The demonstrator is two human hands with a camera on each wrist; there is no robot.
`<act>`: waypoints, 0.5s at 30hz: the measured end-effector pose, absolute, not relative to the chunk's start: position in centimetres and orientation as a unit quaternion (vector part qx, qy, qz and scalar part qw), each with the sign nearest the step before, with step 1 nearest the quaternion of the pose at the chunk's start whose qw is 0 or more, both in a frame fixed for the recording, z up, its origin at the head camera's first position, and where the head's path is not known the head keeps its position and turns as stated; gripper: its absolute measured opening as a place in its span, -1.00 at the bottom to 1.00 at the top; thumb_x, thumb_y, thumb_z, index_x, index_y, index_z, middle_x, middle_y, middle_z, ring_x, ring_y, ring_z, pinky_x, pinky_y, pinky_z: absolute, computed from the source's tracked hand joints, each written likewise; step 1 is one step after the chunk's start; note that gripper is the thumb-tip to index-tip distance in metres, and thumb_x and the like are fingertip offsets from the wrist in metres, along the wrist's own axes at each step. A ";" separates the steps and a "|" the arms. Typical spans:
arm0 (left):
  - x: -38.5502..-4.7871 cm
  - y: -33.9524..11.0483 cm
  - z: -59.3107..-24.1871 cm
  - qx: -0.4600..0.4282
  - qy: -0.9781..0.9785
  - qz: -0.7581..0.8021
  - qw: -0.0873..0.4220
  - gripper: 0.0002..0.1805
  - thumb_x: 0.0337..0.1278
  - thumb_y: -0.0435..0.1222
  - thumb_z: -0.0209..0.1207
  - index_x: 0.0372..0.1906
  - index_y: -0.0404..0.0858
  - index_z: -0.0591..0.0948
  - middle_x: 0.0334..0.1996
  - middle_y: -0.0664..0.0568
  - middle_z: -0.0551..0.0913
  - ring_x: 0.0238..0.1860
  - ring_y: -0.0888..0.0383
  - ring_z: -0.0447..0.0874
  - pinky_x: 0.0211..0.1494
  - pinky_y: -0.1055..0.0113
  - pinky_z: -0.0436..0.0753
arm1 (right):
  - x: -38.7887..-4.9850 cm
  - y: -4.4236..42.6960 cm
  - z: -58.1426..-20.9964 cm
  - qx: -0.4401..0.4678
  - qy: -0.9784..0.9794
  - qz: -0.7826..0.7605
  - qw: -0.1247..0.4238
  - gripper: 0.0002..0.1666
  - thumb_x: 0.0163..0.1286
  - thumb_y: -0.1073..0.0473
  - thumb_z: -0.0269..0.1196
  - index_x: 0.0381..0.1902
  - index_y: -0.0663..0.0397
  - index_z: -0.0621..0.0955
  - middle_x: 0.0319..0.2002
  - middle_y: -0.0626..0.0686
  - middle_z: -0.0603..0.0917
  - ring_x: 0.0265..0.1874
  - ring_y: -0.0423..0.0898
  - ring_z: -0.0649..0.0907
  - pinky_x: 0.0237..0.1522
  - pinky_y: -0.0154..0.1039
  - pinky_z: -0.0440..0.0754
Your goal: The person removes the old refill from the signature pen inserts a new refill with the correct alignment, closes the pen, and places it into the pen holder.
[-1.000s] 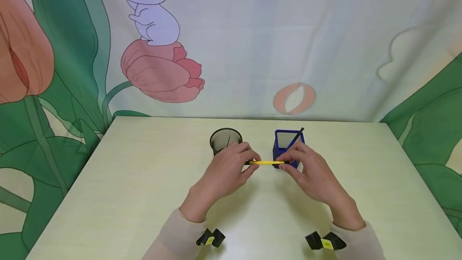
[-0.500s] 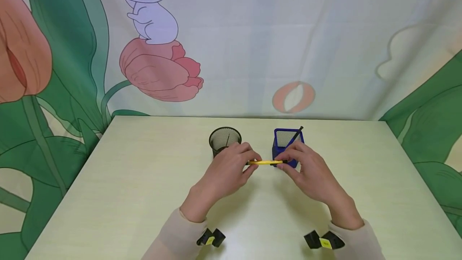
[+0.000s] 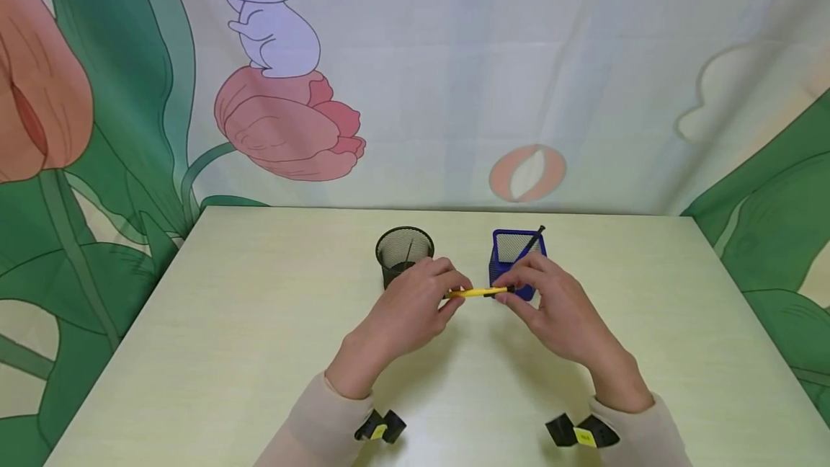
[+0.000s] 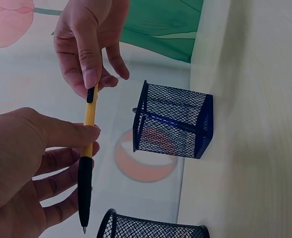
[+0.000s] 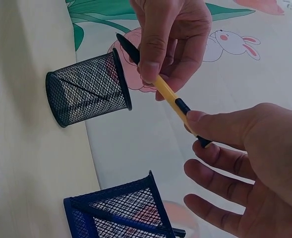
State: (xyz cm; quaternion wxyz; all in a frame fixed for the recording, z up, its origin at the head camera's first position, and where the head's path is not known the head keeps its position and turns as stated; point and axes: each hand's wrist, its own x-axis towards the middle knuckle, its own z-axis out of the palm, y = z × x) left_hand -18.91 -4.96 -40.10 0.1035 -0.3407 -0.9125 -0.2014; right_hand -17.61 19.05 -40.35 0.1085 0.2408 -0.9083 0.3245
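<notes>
A yellow ballpoint pen (image 3: 480,292) with a black grip and black clip is held level between both hands above the table. My left hand (image 3: 415,308) pinches it near the black grip with thumb and index finger; its metal tip shows in the left wrist view below that hand (image 4: 41,163). My right hand (image 3: 560,308) pinches the clip end between thumb and forefinger, the other fingers spread loosely in the right wrist view. Behind the left hand stands a round black mesh pen cup (image 3: 397,247), and behind the right hand a square blue mesh pen cup (image 3: 499,258).
In the blue cup leans a dark blue pen (image 5: 121,220) with a black end. Something thin and dark (image 3: 408,251) shows inside the black cup. The pale table (image 3: 272,294) ends at a printed curtain (image 3: 428,92) just behind the cups.
Both hands keep their hold on the pen at nearly the same spot. The pen has tilted slightly, its left end a little lower than before.
</notes>
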 end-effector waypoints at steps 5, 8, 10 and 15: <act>-18.9 -4.9 -40.2 -0.346 -0.910 -0.210 0.096 -0.85 0.28 -0.32 0.39 -0.09 -0.18 0.78 -0.20 0.10 0.70 -0.17 0.19 0.63 -0.07 0.33 0.66 | -17.5 19.0 -40.4 0.237 -0.910 0.321 0.110 -0.85 0.36 0.19 0.44 -0.13 -0.10 0.77 -0.17 -0.11 0.61 -0.23 -0.16 0.60 -0.28 -0.28 0.48; -18.9 -4.9 -40.3 -0.347 -0.910 -0.210 0.090 -0.85 0.27 -0.34 0.39 -0.08 -0.19 0.77 -0.20 0.09 0.69 -0.15 0.19 0.63 -0.06 0.33 0.66 | -17.4 18.9 -40.4 0.234 -0.912 0.320 0.105 -0.85 0.37 0.18 0.44 -0.11 -0.10 0.77 -0.15 -0.10 0.61 -0.24 -0.19 0.57 -0.33 -0.30 0.47; -18.8 -4.9 -40.3 -0.348 -0.909 -0.211 0.088 -0.85 0.28 -0.34 0.38 -0.08 -0.19 0.77 -0.19 0.09 0.69 -0.15 0.19 0.63 -0.06 0.33 0.66 | -17.3 18.8 -40.4 0.231 -0.913 0.319 0.102 -0.85 0.37 0.17 0.44 -0.11 -0.10 0.77 -0.15 -0.10 0.61 -0.25 -0.20 0.55 -0.33 -0.30 0.46; -18.7 -4.9 -40.3 -0.351 -0.908 -0.212 0.082 -0.84 0.28 -0.35 0.37 -0.07 -0.20 0.77 -0.19 0.08 0.70 -0.16 0.19 0.62 -0.05 0.33 0.66 | -17.2 18.6 -40.4 0.229 -0.915 0.318 0.100 -0.85 0.37 0.16 0.44 -0.11 -0.12 0.77 -0.15 -0.10 0.61 -0.27 -0.20 0.54 -0.33 -0.30 0.46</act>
